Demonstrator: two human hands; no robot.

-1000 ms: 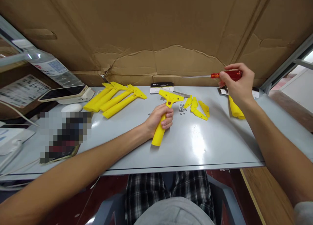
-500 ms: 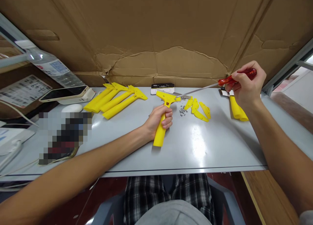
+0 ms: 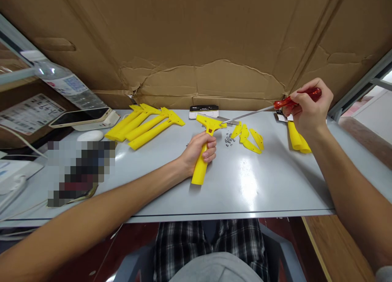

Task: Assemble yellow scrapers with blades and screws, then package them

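My left hand [image 3: 200, 151] is closed round the handle of a yellow plastic scraper [image 3: 200, 169], its wide head pointing away from me. In my right hand [image 3: 310, 104] is a screwdriver [image 3: 284, 103] with a clear red handle, gripped between thumb and fingers. Its long shaft slants down to the left, and the tip meets the right side of the scraper head at a small screw. Just right of the head lie a little pile of screws [image 3: 228, 139] and several flat yellow plates [image 3: 251, 145] with holes. A metal blade [image 3: 233, 122] shows partly behind the head.
Several yellow scrapers [image 3: 150, 125] lie at the left back. More yellow handles [image 3: 297, 138] rest beside my right wrist. A small black-and-white box [image 3: 203, 111] stands against the cardboard wall [image 3: 239, 37]. A bottle [image 3: 65, 82], a phone [image 3: 81, 118] and a white mouse [image 3: 90, 136] occupy the left.
Almost nothing differs. The view has shifted very slightly; both hands keep their grips, and the screwdriver tip stays at the right side of the scraper head.
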